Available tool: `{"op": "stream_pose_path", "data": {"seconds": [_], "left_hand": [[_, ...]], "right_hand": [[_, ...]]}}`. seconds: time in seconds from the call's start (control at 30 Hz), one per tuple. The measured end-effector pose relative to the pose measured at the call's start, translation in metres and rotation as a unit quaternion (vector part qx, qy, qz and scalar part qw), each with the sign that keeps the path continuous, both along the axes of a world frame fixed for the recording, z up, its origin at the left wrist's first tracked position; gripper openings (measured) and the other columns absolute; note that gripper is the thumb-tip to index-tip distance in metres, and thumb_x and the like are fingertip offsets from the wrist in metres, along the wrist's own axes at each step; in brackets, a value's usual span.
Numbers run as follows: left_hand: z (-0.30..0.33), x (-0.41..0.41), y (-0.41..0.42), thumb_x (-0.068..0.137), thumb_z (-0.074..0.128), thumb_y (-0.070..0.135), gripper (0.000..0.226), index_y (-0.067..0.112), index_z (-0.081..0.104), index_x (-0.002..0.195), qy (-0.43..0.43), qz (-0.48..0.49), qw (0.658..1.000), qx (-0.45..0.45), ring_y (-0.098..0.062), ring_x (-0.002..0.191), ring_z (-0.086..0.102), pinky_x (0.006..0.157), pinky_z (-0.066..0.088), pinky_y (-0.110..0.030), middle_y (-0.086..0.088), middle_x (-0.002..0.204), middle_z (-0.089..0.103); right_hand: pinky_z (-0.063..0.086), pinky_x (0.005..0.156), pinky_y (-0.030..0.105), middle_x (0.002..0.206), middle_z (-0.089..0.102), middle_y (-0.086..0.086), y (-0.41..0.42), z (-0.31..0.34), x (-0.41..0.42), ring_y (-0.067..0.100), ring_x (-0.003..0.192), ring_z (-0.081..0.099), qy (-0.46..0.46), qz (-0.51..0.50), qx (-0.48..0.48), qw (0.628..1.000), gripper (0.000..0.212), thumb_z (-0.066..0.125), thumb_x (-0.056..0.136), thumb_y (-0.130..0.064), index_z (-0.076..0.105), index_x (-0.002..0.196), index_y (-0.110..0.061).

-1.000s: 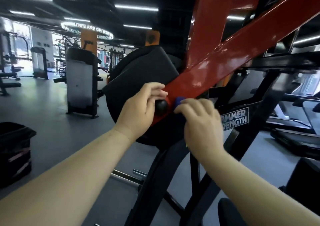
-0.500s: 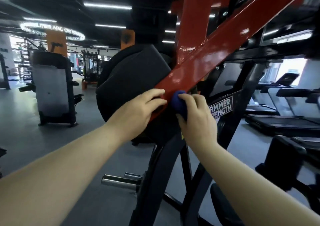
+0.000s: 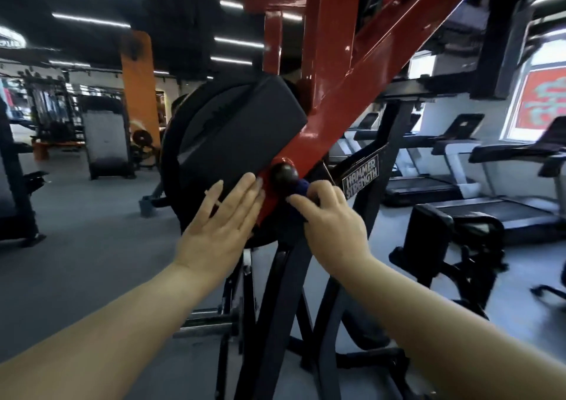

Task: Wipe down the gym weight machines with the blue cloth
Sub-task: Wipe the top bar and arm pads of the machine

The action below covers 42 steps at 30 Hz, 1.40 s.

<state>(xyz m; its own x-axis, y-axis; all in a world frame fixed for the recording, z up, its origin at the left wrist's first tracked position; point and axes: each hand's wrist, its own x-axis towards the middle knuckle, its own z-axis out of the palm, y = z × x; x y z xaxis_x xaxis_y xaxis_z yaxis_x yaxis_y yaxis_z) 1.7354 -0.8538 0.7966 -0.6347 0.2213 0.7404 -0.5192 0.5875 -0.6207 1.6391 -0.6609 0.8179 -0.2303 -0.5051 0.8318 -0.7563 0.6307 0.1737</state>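
Left hand (image 3: 222, 228) flat, fingers straight, on glossy red steel machine arm (image 3: 361, 72); right hand (image 3: 332, 219) grips crumpled dark-blue cloth (image 3: 301, 187), seemingly touching round black knob (image 3: 283, 174)

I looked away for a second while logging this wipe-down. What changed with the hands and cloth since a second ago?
The left hand uncurled from beside the black knob and now lies flat, fingers straight, across the black pad and red arm. The knob is now uncovered. The right hand still grips the blue cloth just right of the knob.
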Motion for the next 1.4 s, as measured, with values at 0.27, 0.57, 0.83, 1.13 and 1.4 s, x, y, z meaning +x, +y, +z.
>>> {"op": "stream_pose_path", "data": {"seconds": [0.27,0.57,0.83,1.13,1.4], "left_hand": [[-0.034,-0.012,0.018,0.089,0.023,0.012,0.074,0.000,-0.013,0.152,0.012,-0.008,0.999,0.029,-0.031,0.148,-0.015,0.116,-0.016,-0.053,-0.020,0.159,-0.018],[-0.040,-0.017,0.015,0.085,0.025,0.000,0.079,-0.001,-0.020,0.149,-0.014,-0.016,0.998,0.053,-0.033,0.145,-0.022,0.114,-0.018,-0.054,-0.022,0.156,-0.027],[-0.035,-0.019,0.008,0.080,0.029,-0.004,0.085,-0.002,-0.024,0.147,-0.036,-0.033,0.997,0.063,-0.037,0.140,-0.033,0.113,-0.020,-0.055,-0.023,0.154,-0.032],[-0.027,-0.011,0.014,0.068,-0.001,-0.008,0.080,-0.003,-0.039,0.138,-0.113,-0.059,0.985,0.119,-0.034,0.129,-0.049,0.099,-0.039,-0.053,-0.021,0.145,-0.047],[-0.036,-0.016,-0.003,0.090,0.022,0.013,0.073,-0.001,-0.015,0.151,-0.028,-0.109,0.991,0.068,-0.031,0.147,-0.019,0.115,-0.021,-0.052,-0.020,0.159,-0.021]], "right_hand": [[0.047,0.051,0.029,0.121,0.054,0.006,-0.014,-0.002,0.020,0.029,0.103,0.056,-0.043,-0.048,-0.054,0.996,0.037,0.060,0.078,-0.008,0.068,0.112,-0.019],[0.041,0.048,0.027,0.114,0.057,0.000,-0.018,0.001,0.019,0.025,0.103,0.049,-0.069,-0.087,-0.138,0.984,0.048,0.063,0.071,0.007,0.070,0.103,-0.028],[0.043,0.079,0.031,0.114,0.059,-0.001,-0.022,0.030,0.005,0.022,0.106,0.054,-0.211,-0.075,-0.277,0.935,0.039,0.058,0.088,-0.016,0.058,0.124,-0.030],[0.051,0.062,0.028,0.078,0.069,-0.001,-0.026,0.029,0.024,0.015,0.069,0.063,-0.449,0.079,-0.418,0.786,0.009,0.069,0.079,-0.027,0.068,0.086,-0.023],[0.045,0.045,0.022,0.065,0.058,0.006,-0.042,0.004,0.031,0.021,0.055,0.056,-0.618,0.068,-0.459,0.635,0.016,0.065,0.089,-0.022,0.061,0.075,-0.016]]}}
